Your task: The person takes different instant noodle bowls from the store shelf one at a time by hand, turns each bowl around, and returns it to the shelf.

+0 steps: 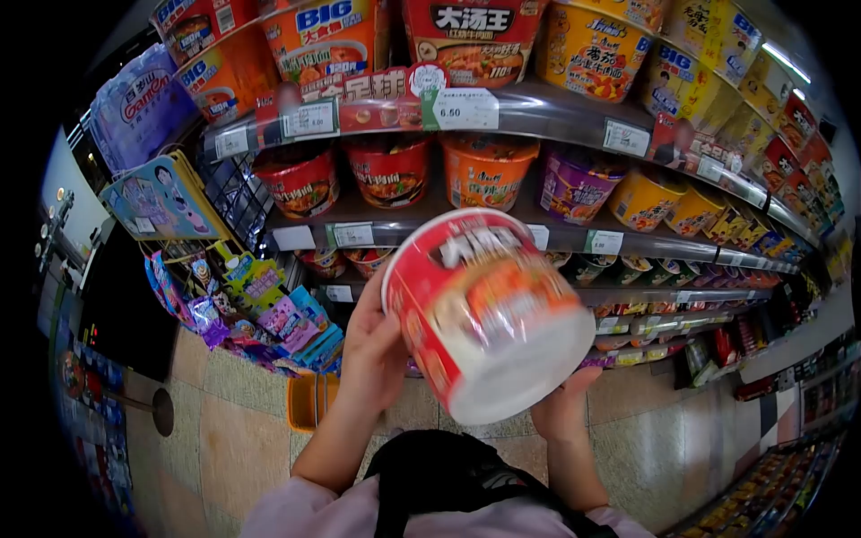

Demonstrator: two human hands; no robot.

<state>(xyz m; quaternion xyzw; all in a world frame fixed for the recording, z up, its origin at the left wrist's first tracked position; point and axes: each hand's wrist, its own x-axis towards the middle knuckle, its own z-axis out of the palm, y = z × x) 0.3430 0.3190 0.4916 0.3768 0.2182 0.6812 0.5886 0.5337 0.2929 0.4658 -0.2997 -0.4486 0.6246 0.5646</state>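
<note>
A large red and white instant noodle tub (502, 309) is held up in front of the shelves, tilted so that its white base points down toward the right. My left hand (375, 345) grips its left side, the thumb lying on the red wall. Beside the lower right of the base is my right hand (567, 402), its fingers partly hidden behind the tub; whether it presses on the tub is not visible. Behind the tub, an orange noodle bowl (489, 172) and a red noodle bowl (388, 170) stand on the second shelf.
Noodle tubs fill the top shelf, with a price rail (511, 109) along its edge. Hanging snack bags (278, 314) are at the left, above an orange basket (309, 402) on the tiled floor (238, 448). Another goods rack (776, 484) stands at the lower right.
</note>
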